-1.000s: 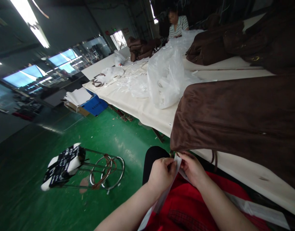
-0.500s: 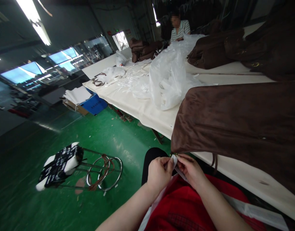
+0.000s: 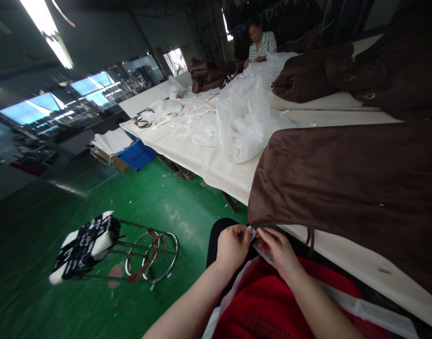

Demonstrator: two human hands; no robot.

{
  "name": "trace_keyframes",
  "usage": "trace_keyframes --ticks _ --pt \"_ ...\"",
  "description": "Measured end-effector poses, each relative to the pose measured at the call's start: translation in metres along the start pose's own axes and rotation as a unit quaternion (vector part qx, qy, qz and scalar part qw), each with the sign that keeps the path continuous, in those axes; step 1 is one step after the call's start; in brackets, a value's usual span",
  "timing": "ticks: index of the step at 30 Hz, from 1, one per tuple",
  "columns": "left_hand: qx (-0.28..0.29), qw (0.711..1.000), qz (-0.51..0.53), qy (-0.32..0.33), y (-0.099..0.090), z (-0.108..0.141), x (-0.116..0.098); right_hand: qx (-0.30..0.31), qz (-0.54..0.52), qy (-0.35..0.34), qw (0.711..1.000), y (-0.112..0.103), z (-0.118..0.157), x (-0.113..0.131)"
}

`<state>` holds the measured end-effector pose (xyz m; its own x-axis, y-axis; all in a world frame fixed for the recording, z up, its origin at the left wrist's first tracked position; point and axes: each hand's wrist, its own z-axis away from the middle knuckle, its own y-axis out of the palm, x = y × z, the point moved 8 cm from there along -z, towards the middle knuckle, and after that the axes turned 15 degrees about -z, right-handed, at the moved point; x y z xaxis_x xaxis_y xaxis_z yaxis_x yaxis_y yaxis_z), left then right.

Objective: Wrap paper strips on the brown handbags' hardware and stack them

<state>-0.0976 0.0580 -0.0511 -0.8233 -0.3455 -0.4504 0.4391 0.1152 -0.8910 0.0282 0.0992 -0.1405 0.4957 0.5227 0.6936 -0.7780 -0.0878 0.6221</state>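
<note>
A large dark brown bag (image 3: 336, 174) lies flat on the pale table, its near left corner reaching my fingertips. My left hand (image 3: 233, 247) pinches a small white strip (image 3: 252, 234) beside that corner. Close on its right, my right hand (image 3: 277, 245) has thumb and fingers pressed together at the same spot, partly hiding the strip's end and the bag's corner. Exactly what the right fingertips hold is too small to tell. A thin brown strap (image 3: 310, 239) hangs from the bag's near edge, right of my hands.
Crumpled clear plastic (image 3: 242, 125) lies on the table (image 3: 216, 167). More brown bags (image 3: 308, 77) are behind it, and a person (image 3: 261, 44) sits at the far side. On the green floor at left are a tipped stool (image 3: 85, 245) and a blue box (image 3: 138, 154).
My hands have drawn slightly closer together at the bag's corner, and less of the white strip shows between them. The whole view has shifted slightly.
</note>
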Motion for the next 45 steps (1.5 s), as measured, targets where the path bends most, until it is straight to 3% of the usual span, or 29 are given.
trace_keyframes --ticks 4,10,18,25,29,33,37,41,45 --pt "0.002 1.000 -0.001 0.002 0.002 0.000 0.001 0.030 0.023 0.015 0.999 0.004 0.000 0.001" --pt "-0.003 1.000 -0.005 0.004 -0.003 -0.003 -0.006 0.037 0.060 -0.019 0.997 0.002 -0.003 0.004" --pt "-0.001 0.999 -0.026 0.024 -0.005 -0.001 -0.006 0.056 0.016 0.055 0.997 0.005 -0.001 -0.011" --pt "-0.030 0.997 -0.057 0.051 -0.009 0.001 -0.010 0.034 0.023 0.012 0.999 0.004 -0.001 -0.007" --pt "-0.026 0.998 -0.034 0.039 -0.005 -0.005 -0.002 0.031 -0.003 0.022 0.999 0.002 -0.002 -0.011" --pt "-0.007 1.000 -0.020 0.016 0.000 -0.007 0.005 0.065 0.009 0.027 0.997 0.006 -0.001 -0.013" --pt "-0.025 0.999 -0.029 0.003 -0.005 -0.002 0.004 0.070 0.039 0.022 0.997 0.011 0.000 -0.010" --pt "-0.049 0.996 -0.062 0.048 -0.011 0.007 -0.008 0.040 0.033 0.022 0.998 0.011 0.002 -0.009" --pt "-0.079 0.976 -0.149 0.140 -0.012 0.020 -0.025 0.015 0.002 0.022 1.000 0.009 0.003 -0.010"
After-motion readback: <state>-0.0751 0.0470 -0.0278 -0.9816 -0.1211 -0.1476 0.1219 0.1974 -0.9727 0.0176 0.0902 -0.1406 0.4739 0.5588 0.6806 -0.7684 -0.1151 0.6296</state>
